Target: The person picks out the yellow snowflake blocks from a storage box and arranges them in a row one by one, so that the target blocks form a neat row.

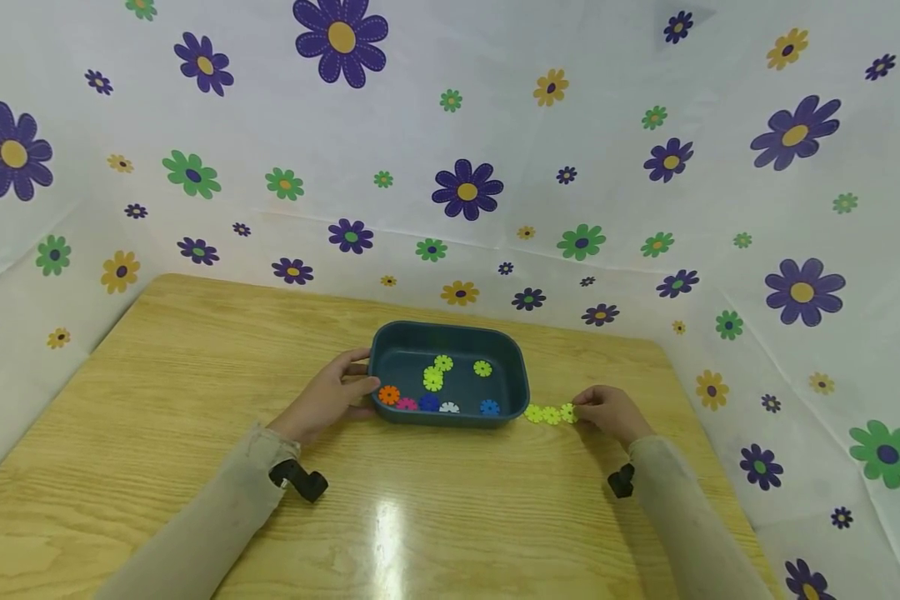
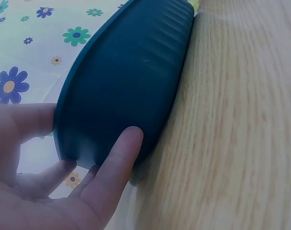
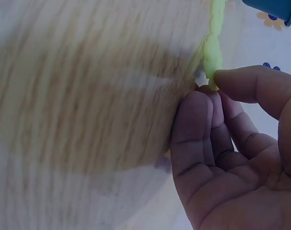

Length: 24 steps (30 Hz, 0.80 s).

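Observation:
A dark blue plastic tub [image 1: 450,417] sits on the table, holding notched, flower-shaped plastic discs. Inside it lie linked yellow-green discs [image 1: 433,379], a single yellow-green disc [image 1: 482,368], and an orange disc [image 1: 389,395], with pink, blue and white ones along the near wall. My left hand [image 1: 330,396] grips the tub's left end, its fingers spread against the outer wall [image 2: 112,86]. To the right of the tub, my right hand [image 1: 609,412] pinches the right end of a chain of yellow-green discs [image 1: 551,414] between thumb and fingertips. The chain's left end is by the tub's near right corner.
The wooden table [image 1: 195,367] spreads around the tub on every side. White cloth [image 1: 397,117] printed with flowers hangs behind it and at both sides. A black wrist mount [image 1: 300,481] is strapped at the left cuff, another [image 1: 621,481] at the right.

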### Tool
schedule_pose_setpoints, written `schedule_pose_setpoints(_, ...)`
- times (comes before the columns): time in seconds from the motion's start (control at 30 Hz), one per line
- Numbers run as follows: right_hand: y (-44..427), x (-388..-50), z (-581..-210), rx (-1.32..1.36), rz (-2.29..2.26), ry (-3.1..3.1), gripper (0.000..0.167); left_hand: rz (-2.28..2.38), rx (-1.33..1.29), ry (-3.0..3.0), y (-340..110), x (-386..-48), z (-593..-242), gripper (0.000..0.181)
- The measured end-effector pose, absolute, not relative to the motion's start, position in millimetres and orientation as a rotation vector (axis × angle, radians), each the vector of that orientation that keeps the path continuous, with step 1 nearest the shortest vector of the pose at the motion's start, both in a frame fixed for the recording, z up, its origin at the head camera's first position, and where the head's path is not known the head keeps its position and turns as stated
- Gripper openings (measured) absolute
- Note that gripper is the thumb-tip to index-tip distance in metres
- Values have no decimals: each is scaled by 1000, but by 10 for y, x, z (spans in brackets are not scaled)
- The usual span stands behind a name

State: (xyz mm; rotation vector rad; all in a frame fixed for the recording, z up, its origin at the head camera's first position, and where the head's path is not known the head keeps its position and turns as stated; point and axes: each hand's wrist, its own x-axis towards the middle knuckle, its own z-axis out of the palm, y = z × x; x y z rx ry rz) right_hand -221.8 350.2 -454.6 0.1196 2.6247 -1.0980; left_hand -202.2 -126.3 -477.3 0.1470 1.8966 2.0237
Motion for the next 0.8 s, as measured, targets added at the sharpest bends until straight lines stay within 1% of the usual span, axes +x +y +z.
schedule_pose_setpoints(0.43, 3476, -2222, -4528, 49, -932, 2695, 15, 2022, 143, 1897, -1261, -2039, -4766, 63)
schedule_pose_setpoints(0.63, 3425, -2218, -4457, 64, -981, 2716, 23, 2027, 149, 1897, -1258, -2049, -4768, 64)
schedule_pose_setpoints(0.8, 3203, -2227, -4281, 54, -1072, 2739, 30, 2016, 134, 1908, -1257, -2037, -4764, 64)
